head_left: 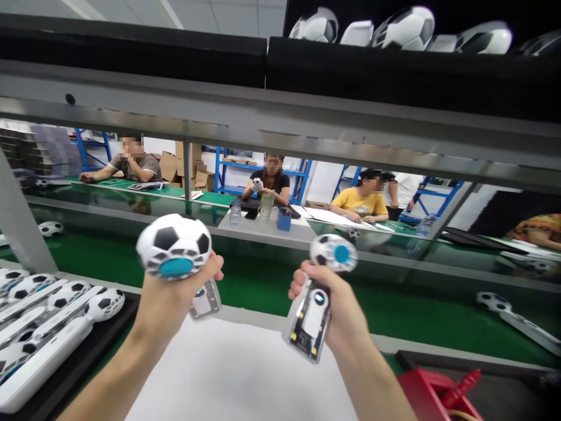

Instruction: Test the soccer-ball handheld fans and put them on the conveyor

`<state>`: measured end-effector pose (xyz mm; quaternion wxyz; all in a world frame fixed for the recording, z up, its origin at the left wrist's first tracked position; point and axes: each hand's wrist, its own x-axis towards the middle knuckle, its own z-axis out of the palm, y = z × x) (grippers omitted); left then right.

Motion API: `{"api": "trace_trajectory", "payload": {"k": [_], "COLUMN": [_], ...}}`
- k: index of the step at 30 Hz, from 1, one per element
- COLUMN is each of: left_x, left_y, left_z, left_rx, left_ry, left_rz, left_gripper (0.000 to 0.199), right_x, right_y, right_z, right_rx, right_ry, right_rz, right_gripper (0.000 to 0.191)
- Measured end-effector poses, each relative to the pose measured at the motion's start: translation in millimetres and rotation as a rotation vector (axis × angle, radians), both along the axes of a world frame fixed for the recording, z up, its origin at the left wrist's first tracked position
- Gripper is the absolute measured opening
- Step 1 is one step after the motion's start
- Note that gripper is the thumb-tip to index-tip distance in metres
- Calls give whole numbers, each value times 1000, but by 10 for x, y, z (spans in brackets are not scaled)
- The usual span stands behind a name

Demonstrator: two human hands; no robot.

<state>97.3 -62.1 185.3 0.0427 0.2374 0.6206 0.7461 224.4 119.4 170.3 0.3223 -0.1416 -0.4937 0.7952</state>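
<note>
My left hand (169,304) is closed around a handheld device with a soccer-ball head (173,242), raised above the white work surface. A blue disc shows on its black-and-white head, and part of the clear handle with a small lit display sticks out past my fingers. In my right hand (339,298), also closed, is a similar soccer-ball-headed device (312,318). Its blue disc faces me, and the transparent handle shows a lit round display and circuitry inside. The two devices are held apart, side by side.
A black tray (125,327) at left carries several white soccer-ball devices. At right sits a red box (423,392) with a red-handled tool (462,386). Beyond runs a green conveyor belt (254,275) bearing another device (495,301). An overhead shelf (175,44) spans the view; several people sit opposite.
</note>
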Motion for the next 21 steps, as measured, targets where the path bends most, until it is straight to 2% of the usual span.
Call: {"api": "trace_trajectory", "payload": {"k": [2,7,12,21], "left_x": [18,48,83,98], "left_y": [69,155,201,254], "left_z": [-48,-95,-106,-125], "left_rx": [-54,-164,-143,-136], "left_ry": [-20,-21,-76,-140], "left_rz": [-62,-264,-398,-463], "left_gripper": [29,23,21,21], "right_x": [-91,-36,-32,-52], "right_y": [-102,-313,-358,-379], "right_z": [-50,-78,-72,-93], "right_rx": [-89,-102,-81,-69], "right_ry": [-39,-30,-35,-66], "right_rz": [134,297,306,290], "right_gripper": [26,31,32,36]}}
